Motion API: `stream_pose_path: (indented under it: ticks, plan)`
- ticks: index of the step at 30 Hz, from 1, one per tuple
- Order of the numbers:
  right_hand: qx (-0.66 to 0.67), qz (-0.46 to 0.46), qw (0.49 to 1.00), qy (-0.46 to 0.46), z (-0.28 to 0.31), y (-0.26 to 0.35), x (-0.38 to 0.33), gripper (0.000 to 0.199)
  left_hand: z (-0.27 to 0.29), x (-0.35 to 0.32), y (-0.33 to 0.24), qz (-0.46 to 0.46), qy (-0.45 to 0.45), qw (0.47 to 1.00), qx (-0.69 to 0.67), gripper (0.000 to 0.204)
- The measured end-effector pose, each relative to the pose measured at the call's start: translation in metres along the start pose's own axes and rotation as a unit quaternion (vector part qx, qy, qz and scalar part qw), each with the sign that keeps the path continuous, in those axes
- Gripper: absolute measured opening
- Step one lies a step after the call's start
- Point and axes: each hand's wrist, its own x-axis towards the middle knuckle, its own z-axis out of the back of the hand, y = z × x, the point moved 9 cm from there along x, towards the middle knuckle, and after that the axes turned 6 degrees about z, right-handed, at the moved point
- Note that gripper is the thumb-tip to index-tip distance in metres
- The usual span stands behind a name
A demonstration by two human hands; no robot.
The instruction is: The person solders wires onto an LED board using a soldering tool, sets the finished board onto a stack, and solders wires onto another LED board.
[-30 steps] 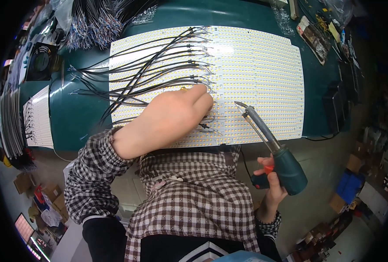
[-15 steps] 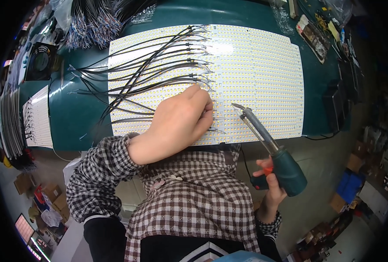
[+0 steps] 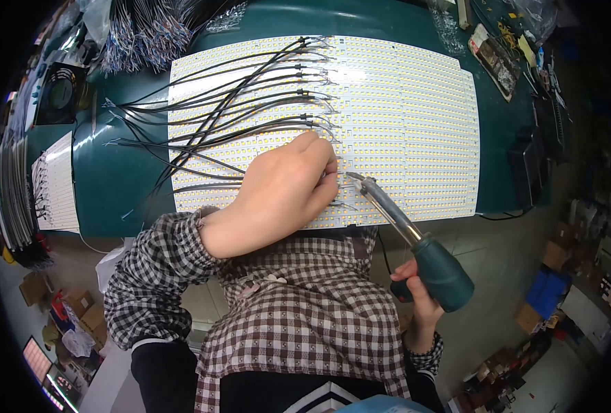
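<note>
A broad white panel of LED strip boards, dotted with yellow chips, lies on the green bench. Black cables with stripped thin wire ends cross its left half. My left hand rests on the panel, closed in a pinch around a black cable that runs in beneath it; the fingertips are partly hidden. In my right hand is a dark green pistol-grip soldering iron, my fingers wrapped round its handle. Its metal tip points left, close to the left fingertips, over the middle of the boards.
Big bundles of cables lie at the far left of the green bench. A smaller wired panel and a black fan-like device stand along the left. At the right are a stained tray and a black box.
The soldering iron has moved left, bringing its tip nearer to my left fingertips. My left hand stays almost where it was. The red trigger is no longer visible.
</note>
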Motion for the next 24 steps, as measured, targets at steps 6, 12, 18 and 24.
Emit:
stream_pose_path:
  ticks: [6, 12, 18, 24]
  plan:
    - [0.004, -0.023, 1.000, -0.002, -0.0010, -0.0047, -0.0009, 0.021, 0.0001, -0.0004, -0.0005, -0.005, -0.005, 1.000, 0.006, 0.010]
    - [0.001, -0.013, 1.000, 0.005, -0.0021, -0.0044, 0.0001, 0.019, 0.0011, -0.0002, -0.0008, -0.008, -0.011, 1.000, 0.008, 0.010]
    - [-0.024, -0.023, 0.999, 0.007, -0.0018, -0.0066, -0.0010, 0.017, 0.0010, 0.0004, -0.0002, -0.005, -0.006, 1.000, 0.010, 0.009]
    - [0.005, -0.001, 1.000, 0.001, -0.0021, -0.0008, 0.0007, 0.021, 0.0004, 0.0006, -0.0007, -0.007, -0.008, 1.000, -0.009, 0.009]
